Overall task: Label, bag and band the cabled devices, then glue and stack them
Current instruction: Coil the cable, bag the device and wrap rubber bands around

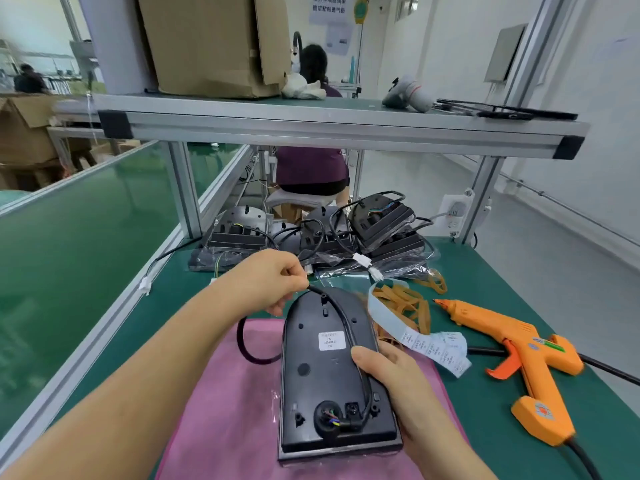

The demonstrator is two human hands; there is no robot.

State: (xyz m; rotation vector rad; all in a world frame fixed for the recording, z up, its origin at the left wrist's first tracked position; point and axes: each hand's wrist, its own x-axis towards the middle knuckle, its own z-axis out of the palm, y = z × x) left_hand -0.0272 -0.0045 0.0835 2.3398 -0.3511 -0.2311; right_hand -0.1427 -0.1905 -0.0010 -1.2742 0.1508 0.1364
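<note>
**A:** You had the device (322,375) lying back-up on the pink sheet (214,410), near the front of the green surface (485,271). 1 white label (331,340) sat on its back.

**B:** Yes, and your left grip (273,278) pinched the black cable (346,313) between thumb and fingertips, just at the device's rounded far end.

**A:** Your right grip (388,375) wrapped round the device's right edge, and your thumb pressed the cable down onto the housing.

**B:** From your pinch the cable looped out to the left over the pink sheet. The other run went down the back to the socket at the near end.

**A:** To your right lay a heap of rubber bands (405,306) and a strip of labels (433,348), with the orange glue gun (519,355) just beyond them.

**B:** Behind your left grip, bagged devices (311,237) were stacked in piles against the frame.
</note>
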